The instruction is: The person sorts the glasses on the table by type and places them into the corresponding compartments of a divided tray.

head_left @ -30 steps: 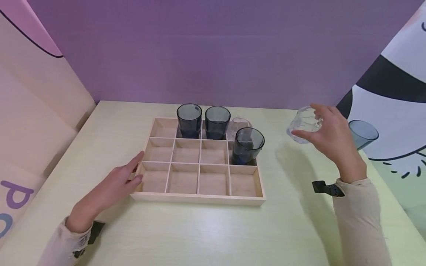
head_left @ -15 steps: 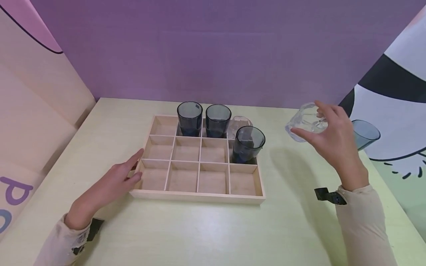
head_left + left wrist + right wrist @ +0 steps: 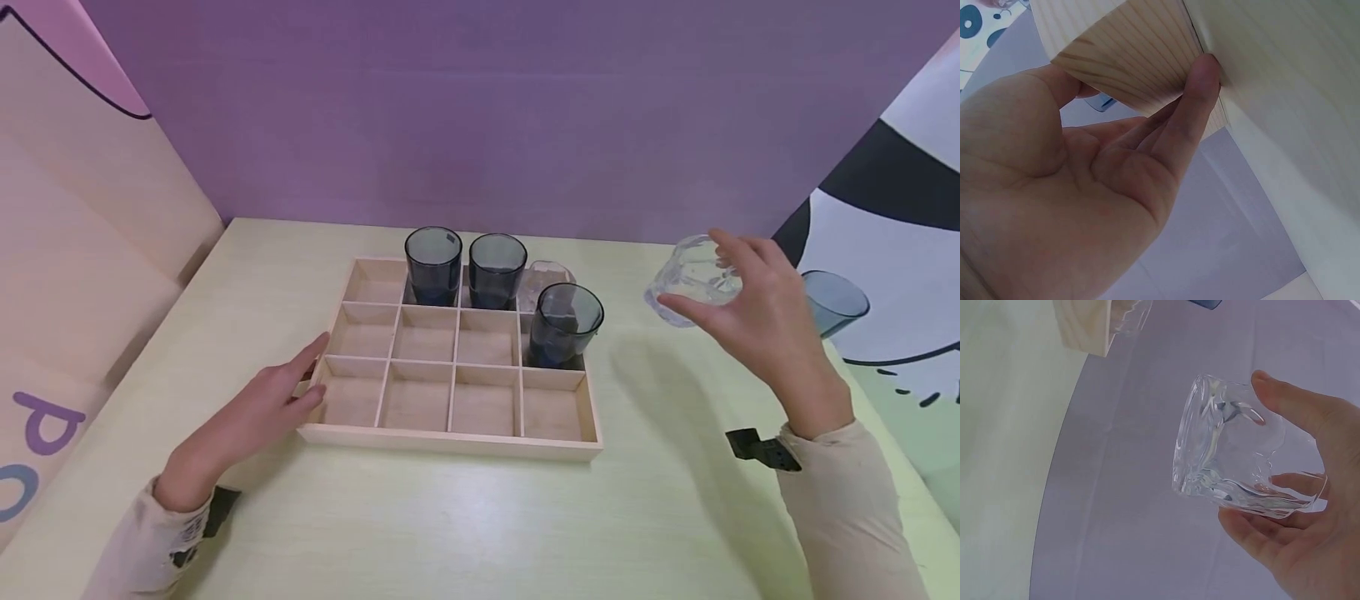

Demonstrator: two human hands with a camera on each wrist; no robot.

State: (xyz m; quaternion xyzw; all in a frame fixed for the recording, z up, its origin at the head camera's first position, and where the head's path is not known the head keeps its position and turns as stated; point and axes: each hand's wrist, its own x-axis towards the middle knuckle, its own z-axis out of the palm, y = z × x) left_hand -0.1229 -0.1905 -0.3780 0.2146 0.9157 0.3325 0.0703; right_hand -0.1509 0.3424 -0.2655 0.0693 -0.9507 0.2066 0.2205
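Observation:
My right hand (image 3: 772, 317) holds a clear, wavy-sided glass tumbler (image 3: 1235, 450) between thumb and fingers. The tumbler is tilted on its side, raised above the table to the right of a divided wooden tray (image 3: 450, 440). My left hand (image 3: 243, 421) rests at the tray's left wall, index finger and thumb at the rim. In the left wrist view its fingers (image 3: 1188, 122) lie against the wood, down by the table. Two smoky blue glasses (image 3: 433, 271) (image 3: 497, 275) and a clear glass (image 3: 543, 275) stand in the back row. Another smoky glass (image 3: 564, 329) stands in the middle row, far right.
Behind the right hand, near the table's right edge, stands one more blue-grey glass (image 3: 832, 304), partly hidden. A purple wall (image 3: 480, 117) rises along the table's back edge. Pale table surface (image 3: 450, 525) shows in front of the tray.
My right hand has shifted slightly to the right with the clear tumbler, whose tilt differs a little. The left hand keeps its place at the tray. The head view has shifted slightly.

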